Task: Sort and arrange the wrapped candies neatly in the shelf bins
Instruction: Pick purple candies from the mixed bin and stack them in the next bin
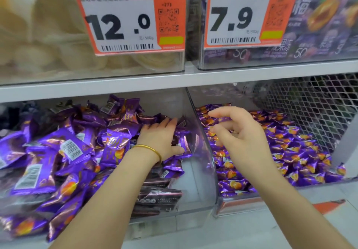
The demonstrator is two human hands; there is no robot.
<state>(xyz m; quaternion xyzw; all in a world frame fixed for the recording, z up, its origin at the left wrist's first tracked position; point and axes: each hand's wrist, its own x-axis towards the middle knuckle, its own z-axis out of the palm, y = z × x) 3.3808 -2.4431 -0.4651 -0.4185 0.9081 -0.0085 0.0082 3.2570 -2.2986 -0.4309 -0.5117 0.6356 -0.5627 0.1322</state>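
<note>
**Left bin under sorting; right hand idle over small candies**

The left hand (pixel 160 138) lies palm-down in the left bin (pixel 193 188), its grip closed on a purple packet (pixel 184 146) against the clear divider (pixel 203 132), probably to draw it out of the loose heap of large purple packets (pixel 64 152). The right hand (pixel 242 132) hovers above the right bin's small purple candies (pixel 290 152), fingers (pixel 217 114) curled and apart, holding nothing. Those candies lie flat; the left heap remains disordered. Price tags (pixel 127 16) hang above.
</note>
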